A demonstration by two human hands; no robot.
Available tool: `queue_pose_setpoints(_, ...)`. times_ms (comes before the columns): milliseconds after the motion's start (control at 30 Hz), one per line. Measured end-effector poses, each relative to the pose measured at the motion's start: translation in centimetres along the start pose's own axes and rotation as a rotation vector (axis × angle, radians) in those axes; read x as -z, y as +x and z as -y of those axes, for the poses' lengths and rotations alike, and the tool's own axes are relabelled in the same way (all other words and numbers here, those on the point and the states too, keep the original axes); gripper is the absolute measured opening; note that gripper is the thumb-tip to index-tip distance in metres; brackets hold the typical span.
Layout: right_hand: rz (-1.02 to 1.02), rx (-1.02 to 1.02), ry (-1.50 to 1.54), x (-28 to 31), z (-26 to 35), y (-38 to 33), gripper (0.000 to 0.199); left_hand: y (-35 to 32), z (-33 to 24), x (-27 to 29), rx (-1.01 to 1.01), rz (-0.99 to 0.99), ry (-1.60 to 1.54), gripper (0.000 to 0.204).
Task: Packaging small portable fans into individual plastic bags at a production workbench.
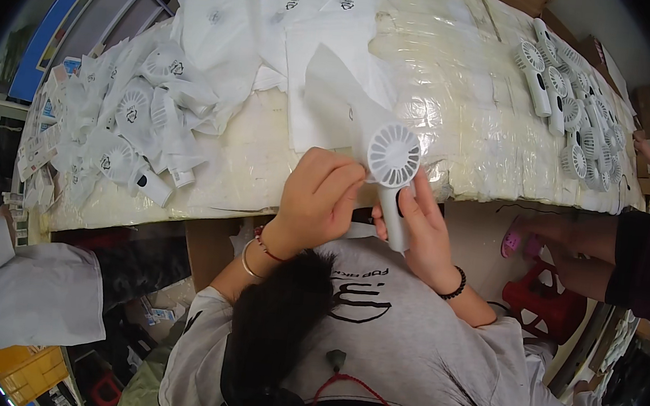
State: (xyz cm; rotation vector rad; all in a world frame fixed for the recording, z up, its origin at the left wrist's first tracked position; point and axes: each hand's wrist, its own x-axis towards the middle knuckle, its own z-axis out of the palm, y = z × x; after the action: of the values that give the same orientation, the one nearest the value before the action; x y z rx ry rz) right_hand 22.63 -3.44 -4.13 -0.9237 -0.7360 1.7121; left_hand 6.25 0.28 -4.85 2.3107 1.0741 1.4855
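Observation:
A white handheld fan [394, 156] with a round slotted head is held upright in front of me at the table's near edge. My right hand [425, 232] is closed round its handle. A translucent white bag [339, 95] stands out behind the fan head, its far end angled up to the left. My left hand [319, 195] is closed, thumb and fingers pinched at the bag's near edge beside the fan head. Part of the fan's rim appears to lie against the bag; how far the bag covers it I cannot tell.
Bagged fans [132, 110] lie heaped on the left of the plastic-wrapped table [458, 122]. Stacked flat bags [280, 22] lie at the back. Several bare fans [576, 110] are piled at the right. A red stool [543, 298] and another person's legs [583, 240] are beyond the right edge.

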Motion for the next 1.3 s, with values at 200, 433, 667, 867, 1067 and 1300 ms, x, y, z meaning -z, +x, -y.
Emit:
queue_pose_setpoints(200,0.479,-0.078,0.360,2.1,-0.9,1.2,0.049,-0.4,-1.1,-0.5,-0.060,0.012,-0.037,0.023)
queue_pose_setpoints(433,0.047,0.331,-0.408,-1.3,0.7,0.2,0.053,-0.2,-4.5,0.5,-0.132,0.283,-0.055,0.020)
queue_pose_setpoints(667,0.480,0.066,-0.658,-6.7,2.5,-1.4,0.039,-2.7,-4.9,5.4,0.122,-0.159,-0.006,0.046)
queue_pose_setpoints(867,0.682,0.295,-0.749,-9.8,2.3,-2.6,0.035,-4.9,-1.9,19.0,0.293,-0.685,0.026,0.051)
queue_pose_setpoints(1067,0.173,0.259,-0.815,-3.5,7.1,0.5,0.031,-9.9,4.3,29.2,0.528,-1.066,0.780,0.032)
queue_pose_setpoints(1300,-0.491,0.819,-1.357,7.6,14.9,9.1,0.036,-13.7,7.2,28.7,0.810,-0.495,0.942,0.033)
